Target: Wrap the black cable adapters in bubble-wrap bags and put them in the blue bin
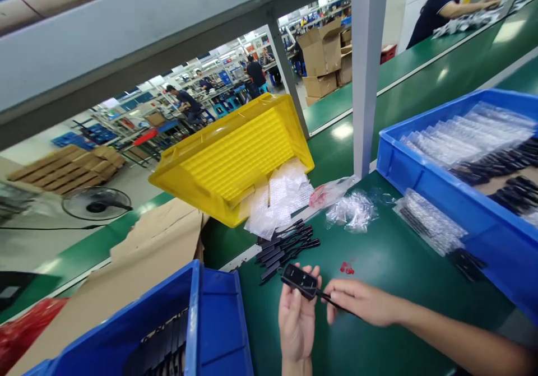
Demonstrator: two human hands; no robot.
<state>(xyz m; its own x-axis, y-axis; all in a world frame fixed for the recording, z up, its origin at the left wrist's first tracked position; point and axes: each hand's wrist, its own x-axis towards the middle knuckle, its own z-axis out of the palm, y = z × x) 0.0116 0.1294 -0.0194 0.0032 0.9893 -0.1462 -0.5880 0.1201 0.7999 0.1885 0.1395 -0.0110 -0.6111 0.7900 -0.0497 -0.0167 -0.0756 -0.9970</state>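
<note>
Between my hands is a small black rectangular device (299,281) with a short black cable (338,302); its exact kind I cannot make out. My left hand (296,317) grips the device body, thumb on its lower edge and fingers behind it. At the cable, just right of the body, my right hand (361,302) has its fingers closed around it. Beyond my left hand, several similar black cabled devices (283,250) lie in a row on the green table. Small red scraps (347,267) sit just past my right hand.
A blue bin (218,314) with black devices stands at lower left. Another blue bin (441,177) at right holds bagged devices. A tilted yellow bin (235,157) has bubble bags (290,191) at its mouth. Crumpled clear plastic (353,210) lies near a grey post (365,73). Co-workers sit farther off.
</note>
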